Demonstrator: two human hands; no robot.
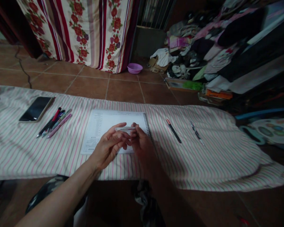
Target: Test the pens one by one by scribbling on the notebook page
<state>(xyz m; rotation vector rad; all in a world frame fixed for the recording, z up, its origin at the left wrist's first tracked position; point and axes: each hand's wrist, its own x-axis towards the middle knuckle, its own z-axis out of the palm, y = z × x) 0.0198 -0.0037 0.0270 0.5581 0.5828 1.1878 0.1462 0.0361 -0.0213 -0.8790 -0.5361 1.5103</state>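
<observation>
My left hand [109,146] and my right hand [140,142] meet above a spiral notebook [104,124] that lies open on a striped cloth [203,157]. Between their fingertips they hold a small pale pen-like object [124,128], level and sideways. Both hands are closed in a pinch on it. The notebook's page has printed lines and its wire spine runs down the right side.
A phone [36,108] and a bundle of pens [55,123] lie at the left of the cloth. Two more pens [173,130] [197,133] lie to the right. Tiled floor, a floral curtain [85,31], a purple bowl [134,68] and a clothes pile [203,41] sit beyond.
</observation>
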